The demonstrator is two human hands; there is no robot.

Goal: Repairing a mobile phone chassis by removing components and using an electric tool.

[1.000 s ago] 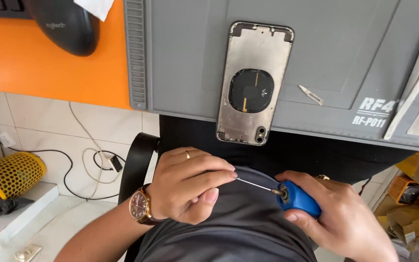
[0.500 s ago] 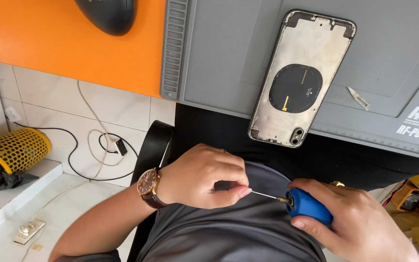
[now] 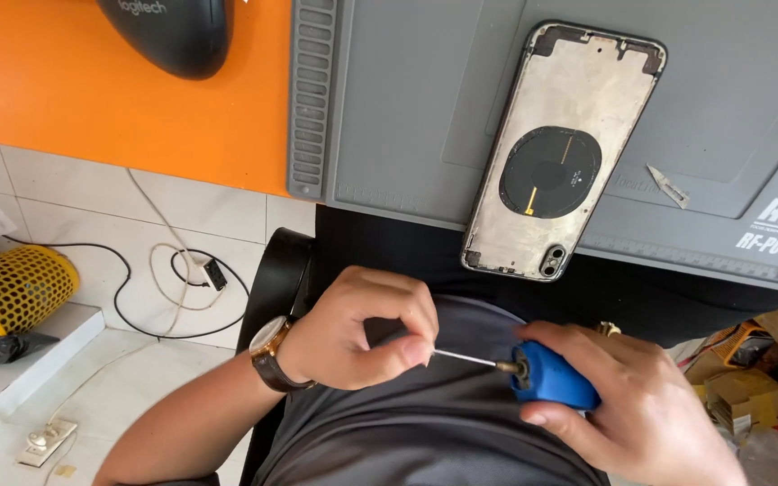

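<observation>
**Seating the bit by its tip**

The right hand (image 3: 628,405) is clenched around the blue handle of a small screwdriver (image 3: 551,376), thumb underneath, fingers wrapped over the top. The thin metal bit (image 3: 465,359) sticks out from the handle toward the left hand (image 3: 362,328), which pinches the bit's far end between thumb and forefinger, the other fingers curled in. Both hands sit low over the lap, just nearer the body than the edge of the grey mat (image 3: 389,108).

To do this well, I would keep the handle dead steady in the right hand and let only the left fingertips work, turning or pressing along the bit's own line, never sideways; a shaft this fine would probably bend or spring out. Whether the bit is fully home in the brass collar I cannot tell, as the joint is small and partly shaded. Working over the lap risks dropping it into the dark shirt folds, so the pinch should stay firm.

Beyond the hands, on the mat, lies an opened phone shell (image 3: 560,153), with a small blade (image 3: 668,184) to its right.
</observation>
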